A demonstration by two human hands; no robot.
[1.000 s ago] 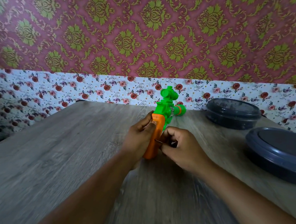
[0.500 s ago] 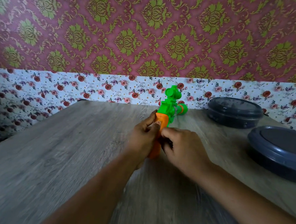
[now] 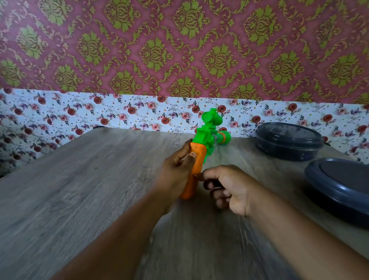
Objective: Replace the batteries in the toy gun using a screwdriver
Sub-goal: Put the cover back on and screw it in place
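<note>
1. Left hand wraps the gun by its orange grip, upright on the table.
2. Right hand, just beside, curls round a dark screwdriver.
3. Likely light, rigid, slick plastic; hold the grip firmly.

text: none readable | toy gun, centre of frame: no lettering legible on orange grip or green body | dark containers, right of frame: no label readable | wallpaper, top of frame: ornament and flowers only, no words or numbers
</note>
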